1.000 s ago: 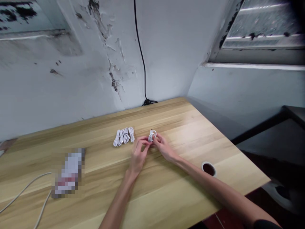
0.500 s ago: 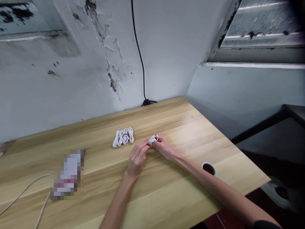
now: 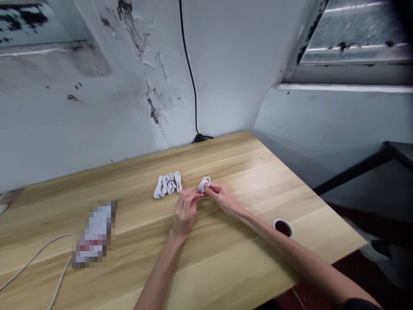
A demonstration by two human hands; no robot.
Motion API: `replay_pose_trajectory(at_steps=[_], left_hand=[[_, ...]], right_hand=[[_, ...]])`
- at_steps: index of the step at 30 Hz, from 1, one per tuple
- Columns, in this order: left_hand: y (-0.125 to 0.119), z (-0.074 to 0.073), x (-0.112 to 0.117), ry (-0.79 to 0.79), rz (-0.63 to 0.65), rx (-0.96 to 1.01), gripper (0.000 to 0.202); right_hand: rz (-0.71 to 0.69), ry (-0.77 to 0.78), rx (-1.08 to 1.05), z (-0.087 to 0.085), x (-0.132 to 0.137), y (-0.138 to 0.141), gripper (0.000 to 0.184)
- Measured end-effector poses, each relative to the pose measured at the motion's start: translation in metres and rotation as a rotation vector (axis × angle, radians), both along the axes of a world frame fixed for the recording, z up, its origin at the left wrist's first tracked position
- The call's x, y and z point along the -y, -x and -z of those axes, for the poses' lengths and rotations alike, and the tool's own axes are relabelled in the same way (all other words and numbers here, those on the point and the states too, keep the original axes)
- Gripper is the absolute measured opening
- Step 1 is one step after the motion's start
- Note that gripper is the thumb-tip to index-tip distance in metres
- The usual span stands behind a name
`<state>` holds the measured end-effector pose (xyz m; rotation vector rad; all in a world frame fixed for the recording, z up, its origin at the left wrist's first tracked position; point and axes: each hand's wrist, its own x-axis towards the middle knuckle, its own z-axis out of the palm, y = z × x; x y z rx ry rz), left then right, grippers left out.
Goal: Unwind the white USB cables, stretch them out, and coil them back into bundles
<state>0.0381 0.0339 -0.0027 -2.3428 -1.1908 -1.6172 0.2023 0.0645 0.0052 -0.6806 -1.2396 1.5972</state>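
Presently, I note L hand (image 3: 185, 210) & R hand (image 3: 223, 199) fingers pinched on white cable coil (image 3: 202, 185); rec. even pressure so it won't unwind.

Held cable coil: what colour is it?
The held cable coil is white, seen best in the head view.

Worn on your head, the camera faces forward and down over the wood-grain tabletop (image 3: 238, 267) toward the peeling wall (image 3: 155, 92).

I see peeling wall (image 3: 222, 64) bhnd tabletop (image 3: 238, 267), blk cord (image 3: 195, 99) bunched at its back edge, window (image 3: 358, 36) up R of it, dk frame (image 3: 351, 170) R too.
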Motion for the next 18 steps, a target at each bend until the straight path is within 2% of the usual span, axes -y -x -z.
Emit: replay_pose_trajectory(at_steps=[10,14,18], left_hand=[[0.002,0.001,0.002,0.022,0.126,-0.081,0.032],[0.004,0.001,0.003,0.006,0.08,-0.117,0.03],[0.004,-0.002,0.004,-0.002,0.015,-0.127,0.026]], right_hand=[[0.046,0.215,-0.082,0.02,-0.007,0.002,0.033],[0.035,0.21,-0.085,0.022,-0.008,0.001,0.029],[-0.006,0.156,-0.05,0.014,-0.005,0.0,0.032]])
